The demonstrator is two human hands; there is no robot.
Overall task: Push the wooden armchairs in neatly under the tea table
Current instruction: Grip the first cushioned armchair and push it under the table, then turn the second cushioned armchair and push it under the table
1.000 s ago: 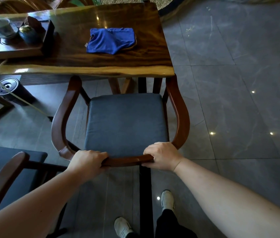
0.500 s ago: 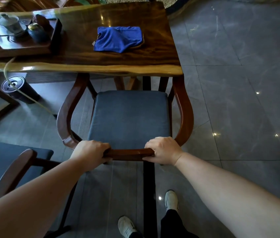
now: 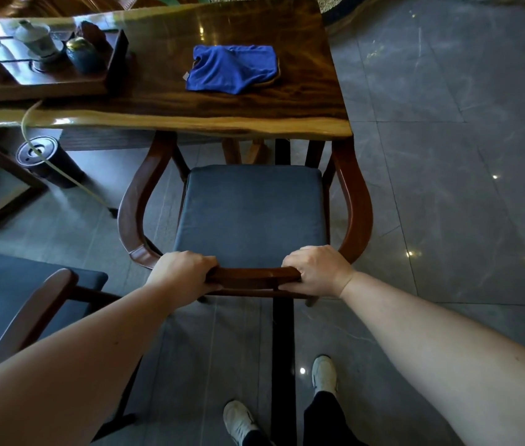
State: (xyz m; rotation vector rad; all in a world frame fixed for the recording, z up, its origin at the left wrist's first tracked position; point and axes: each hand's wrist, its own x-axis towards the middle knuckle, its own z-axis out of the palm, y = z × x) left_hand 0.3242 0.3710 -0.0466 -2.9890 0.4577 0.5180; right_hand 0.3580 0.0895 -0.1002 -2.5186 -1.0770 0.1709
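A wooden armchair point(image 3: 356, 204) with a dark blue-grey seat cushion faces the tea table point(image 3: 164, 101), a glossy dark slab with a pale live edge. The front ends of its curved armrests sit under the table edge. My left hand point(image 3: 183, 273) and my right hand point(image 3: 317, 270) both grip the chair's back rail, a hand's width of rail between them. A second armchair point(image 3: 29, 304) with the same cushion stands at the lower left, away from the table.
A folded blue cloth point(image 3: 232, 70) lies on the table. A wooden tea tray point(image 3: 39, 82) with a cup and a small dark jar sits at its left. A black bucket point(image 3: 45, 159) with a hose stands under the table. Grey tiled floor spreads to the right.
The chair has slid forward toward the table, its armrest tips now under the edge. Both hands kept their grip on the back rail and moved with it.
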